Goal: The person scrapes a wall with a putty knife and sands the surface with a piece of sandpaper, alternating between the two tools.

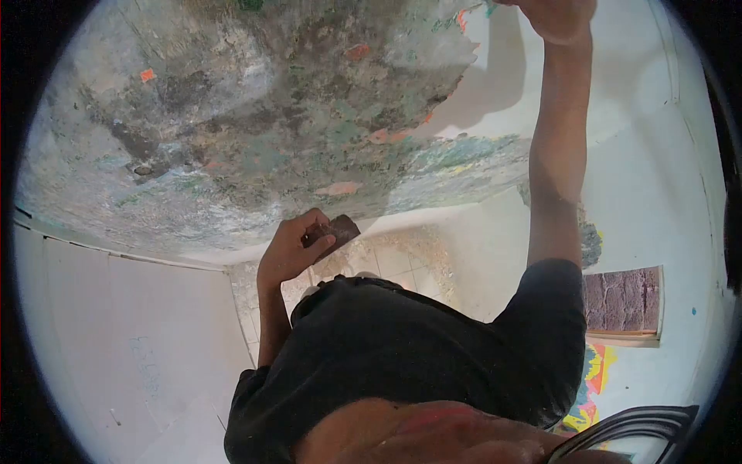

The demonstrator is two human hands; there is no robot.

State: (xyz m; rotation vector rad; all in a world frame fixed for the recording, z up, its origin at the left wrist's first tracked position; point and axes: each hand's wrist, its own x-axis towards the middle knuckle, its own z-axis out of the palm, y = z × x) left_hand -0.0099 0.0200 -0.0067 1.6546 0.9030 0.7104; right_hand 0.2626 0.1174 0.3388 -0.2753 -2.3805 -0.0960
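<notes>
My left hand [290,249] is low in front of my body, its fingers wrapped round a dark brown, flat piece [337,236] near the foot of the wall. Raised at the top right edge of the view is my right hand [558,17], close to a white part of the wall; its fingers are mostly cut off by the frame. The wall [255,116] before me is rough and mottled grey and green, with small orange patches. White paint [495,93] with a ragged edge borders the mottled part near my right forearm.
Below lies a tiled floor [394,263] strewn with crumbs and flakes. A pale panel [147,332] stands at the left. To the right are a white wall [641,178], an opening showing brickwork [624,300] and a yellow and pink painted patch [593,379]. Black cables [641,425] show at the bottom right.
</notes>
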